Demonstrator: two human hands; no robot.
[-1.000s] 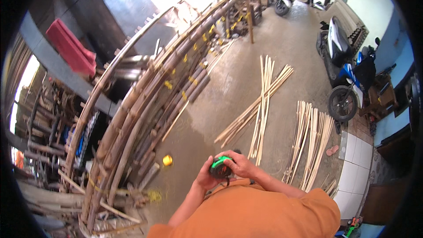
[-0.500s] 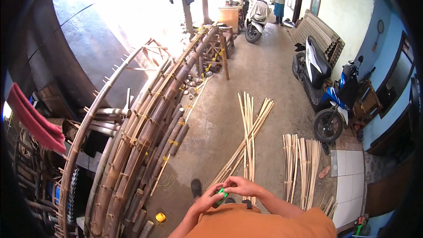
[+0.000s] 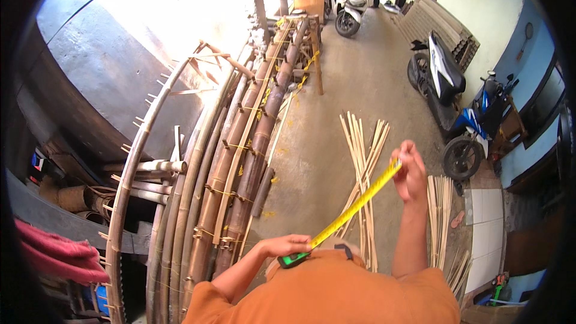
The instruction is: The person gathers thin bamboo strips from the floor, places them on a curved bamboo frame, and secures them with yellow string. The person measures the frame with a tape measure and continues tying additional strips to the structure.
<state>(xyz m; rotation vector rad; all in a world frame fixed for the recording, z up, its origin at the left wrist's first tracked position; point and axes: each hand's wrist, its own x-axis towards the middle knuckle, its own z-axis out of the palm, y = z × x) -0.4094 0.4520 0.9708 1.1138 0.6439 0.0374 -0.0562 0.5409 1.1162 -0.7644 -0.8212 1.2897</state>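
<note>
My left hand (image 3: 285,246) is closed around a green and black tape measure (image 3: 293,260) close to my body. From its case a yellow blade (image 3: 354,207) runs out, slanting up to the right. The blade's free end is pinched by the fingers of my right hand (image 3: 409,171), which is raised in front of me. Under the blade, thin split bamboo strips (image 3: 365,162) lie crossed in a bundle on the concrete floor.
Long bamboo poles (image 3: 240,162) with pegs and yellow ties stand on my left. More strips (image 3: 440,210) lie at the right, beside white tiles (image 3: 485,228). A blue and black motorbike (image 3: 468,138) and a white scooter (image 3: 354,7) are parked farther off. A red cloth (image 3: 60,255) hangs lower left.
My hands have moved apart. My right hand has gone up and to the right, drawing the yellow blade out of the tape measure. The whole view has shifted.
</note>
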